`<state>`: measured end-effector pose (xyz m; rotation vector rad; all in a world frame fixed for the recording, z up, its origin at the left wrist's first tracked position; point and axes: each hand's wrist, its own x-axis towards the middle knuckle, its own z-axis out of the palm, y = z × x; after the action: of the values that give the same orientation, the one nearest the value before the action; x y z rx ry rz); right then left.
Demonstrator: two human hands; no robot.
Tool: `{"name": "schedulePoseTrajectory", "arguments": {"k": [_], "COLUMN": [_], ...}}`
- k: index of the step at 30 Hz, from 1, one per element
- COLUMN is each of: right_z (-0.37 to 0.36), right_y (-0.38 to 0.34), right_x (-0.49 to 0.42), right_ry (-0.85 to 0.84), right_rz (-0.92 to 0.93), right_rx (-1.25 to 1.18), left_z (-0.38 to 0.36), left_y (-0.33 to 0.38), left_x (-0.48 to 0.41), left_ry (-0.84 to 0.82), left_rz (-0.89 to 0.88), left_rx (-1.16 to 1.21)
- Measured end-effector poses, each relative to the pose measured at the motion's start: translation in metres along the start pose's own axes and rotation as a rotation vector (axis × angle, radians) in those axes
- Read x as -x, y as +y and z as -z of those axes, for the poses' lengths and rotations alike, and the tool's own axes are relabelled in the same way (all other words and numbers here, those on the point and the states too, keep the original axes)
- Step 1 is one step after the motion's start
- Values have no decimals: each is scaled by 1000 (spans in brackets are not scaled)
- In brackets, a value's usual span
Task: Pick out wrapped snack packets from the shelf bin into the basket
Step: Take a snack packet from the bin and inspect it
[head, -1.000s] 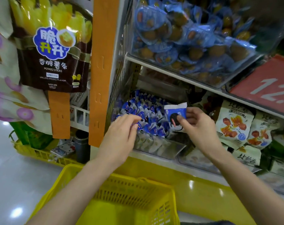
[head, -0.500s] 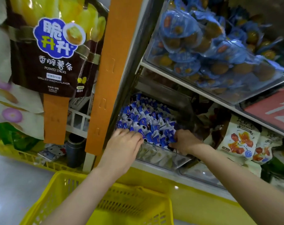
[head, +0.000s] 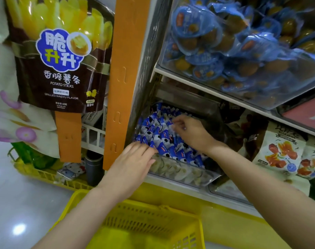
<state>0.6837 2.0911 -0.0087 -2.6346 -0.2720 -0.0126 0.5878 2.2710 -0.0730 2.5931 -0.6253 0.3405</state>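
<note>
Above the yellow basket point(head: 135, 203), the left hand point(head: 135, 162) is resting flat-fingered on blue-and-white snack packets point(head: 160, 133) in the clear shelf bin point(head: 180, 172) while the right hand point(head: 190, 133) is curling over farther ones, grip unclear.

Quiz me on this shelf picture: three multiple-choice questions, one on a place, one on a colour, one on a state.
1. The yellow basket sits: A) below the shelf bin; B) above it; C) inside it.
2. The snack packets in the bin are: A) red; B) green; C) blue and white.
3. The left hand: A) grips the basket; B) rests on the packets; C) hangs idle.
Answers: A, the basket lies under the bin's front; C, the wrappers show it; B, its straight fingers lie on the packets.
</note>
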Motion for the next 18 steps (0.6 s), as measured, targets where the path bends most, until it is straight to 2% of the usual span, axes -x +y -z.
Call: {"name": "schedulePoseTrajectory", "arguments": {"k": [7,11,15,18], "right_z": [-48,-64,-63,-47], "right_y": [-21,-22,-25,-27], "right_x": [-63,-78,-73,-59], "right_ry": [-67,-31,58,252], "right_rz": [-11,-58,-95,-15], "right_rx": [-54,63,10,-100], "left_z": [8,9,8,9], "left_y": [-3,-3,-4,-1], "left_x": [4,3,2,0], "left_ry": [-23,-17,-8,-8], "left_rz": [-62,-75,-93,-63], "left_rx": [-12,-4,-12,-13]}}
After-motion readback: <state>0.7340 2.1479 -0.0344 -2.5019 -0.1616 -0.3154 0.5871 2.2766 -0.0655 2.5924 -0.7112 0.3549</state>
